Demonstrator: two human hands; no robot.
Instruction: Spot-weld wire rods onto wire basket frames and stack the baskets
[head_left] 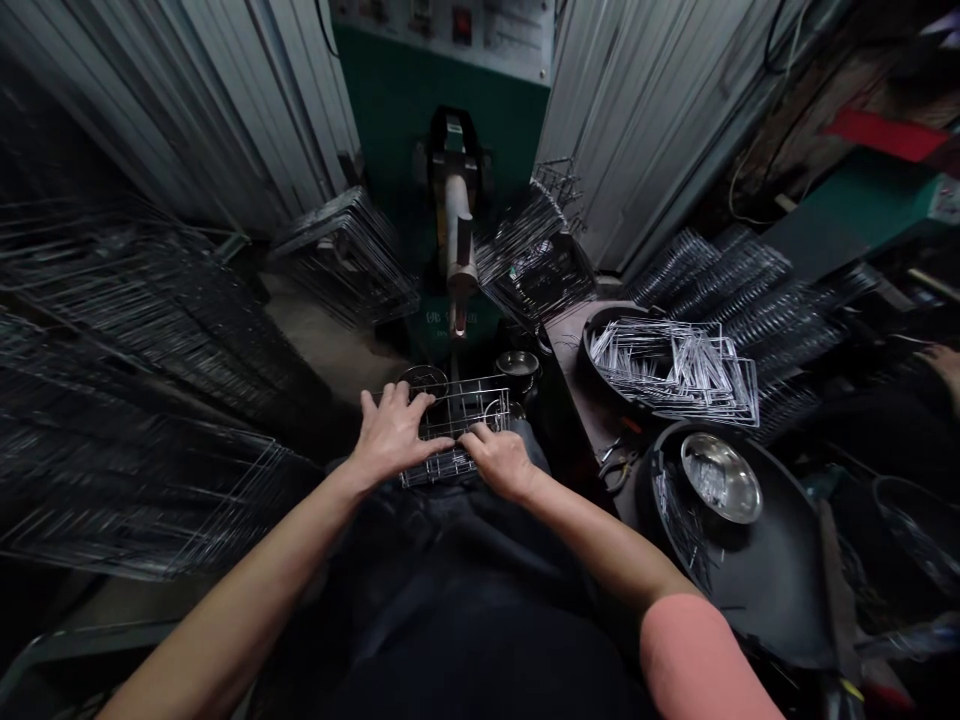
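Note:
A small wire rack (469, 397) of thin silvery bars lies over my lap, below the rod of a green machine (382, 110). My left hand (391, 432) rests on the rack's left part, fingers spread over the wires and thumb pointing right. At the rack's near right side, my right hand (499, 458) has its fingers bent and pressed together on the wire, close to the left thumb. The wire between the right fingertips is partly hidden. Just beyond the rack, a small metal bowl (517, 364) stands to the right.
Stacked wire racks (150, 380) fill the left, with more beside the machine. At right are a black tray of bent wires (675, 365), pliers (616, 470), and a large black pan (780, 570) holding a steel bowl (721, 478). Another person's hand (946, 372) shows at the far right.

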